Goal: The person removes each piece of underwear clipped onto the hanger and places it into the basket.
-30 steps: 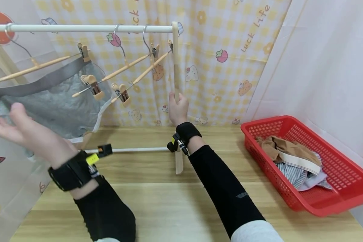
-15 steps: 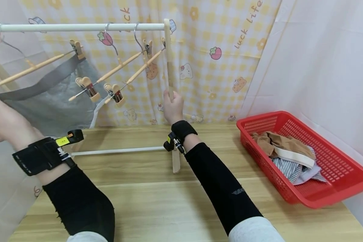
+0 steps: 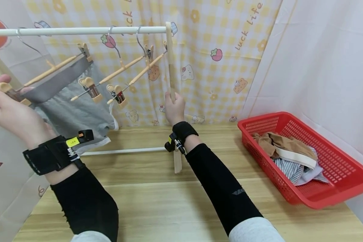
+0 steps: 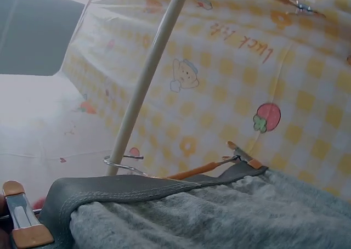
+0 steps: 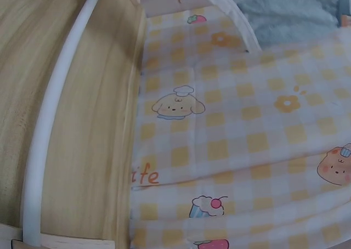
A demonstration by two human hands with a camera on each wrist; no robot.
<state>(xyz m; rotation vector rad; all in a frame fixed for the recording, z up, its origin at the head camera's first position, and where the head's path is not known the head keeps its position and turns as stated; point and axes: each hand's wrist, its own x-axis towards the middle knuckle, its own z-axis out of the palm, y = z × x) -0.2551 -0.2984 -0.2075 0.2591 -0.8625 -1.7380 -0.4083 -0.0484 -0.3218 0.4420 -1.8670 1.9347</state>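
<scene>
— Shorts (image 3: 75, 111), grey, hang from a clip hanger (image 3: 52, 69) on the white rail (image 3: 78, 31). One clip (image 3: 85, 51) holds the far end of the waistband; the near end sits at the left hand (image 3: 9, 107).

— Is that hand gripping?

— Its fingers (image 3: 2, 79) are curled round the near clip (image 4: 22, 221) and the waistband edge. In the wrist view the clip lies just beside the band, and I cannot tell whether it bites the cloth.

— And the right hand (image 3: 174, 109)?

— Wrapped round the wooden post (image 3: 170, 60) of the rack, steadying it.

— What could go wrong?

— If the clip catches only the hem, the band may slip out and the shorts would swing from one clip. A hard pull could tilt the hanger on its hook, or rock the rack should the post be let go.

— The surroundings?

— A wooden table (image 3: 169, 208), with a red basket (image 3: 335, 181) to the right holding more clothes (image 3: 290, 158). Two bare hangers (image 3: 130, 69) hang near the post. A yellow checked curtain (image 3: 211, 67) is behind, with white sheeting on the right.
</scene>
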